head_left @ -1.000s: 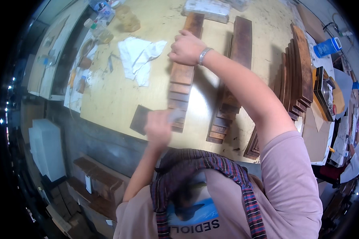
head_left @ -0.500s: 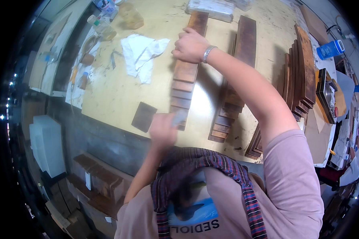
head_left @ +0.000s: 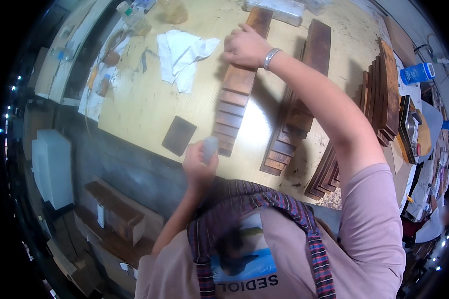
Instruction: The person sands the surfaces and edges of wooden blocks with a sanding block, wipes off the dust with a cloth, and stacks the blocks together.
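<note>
My left hand (head_left: 199, 167) is closed round a small grey block (head_left: 210, 148), slightly blurred, just left of the near end of a staggered stack of brown wooden boards (head_left: 233, 84). The boards' near ends form a row of steps toward me. My right hand (head_left: 247, 47) grips this stack toward its far end, its fingers bent over the left edge. A dark square sheet (head_left: 179, 135) lies flat left of the near steps, close to my left hand. The far left of the table has a crumpled white cloth (head_left: 183, 57).
A second stepped stack of boards (head_left: 304, 87) lies to the right, with more boards (head_left: 384, 89) beyond it. A blue container (head_left: 417, 74) stands at the far right. Bottles (head_left: 134, 19) stand at the far left, and a wrapped packet (head_left: 279, 11) lies at the back.
My left hand has drawn the grey block off the near steps, back to the left of the stack. My right hand keeps its grip on the boards. The view has shifted slightly.
</note>
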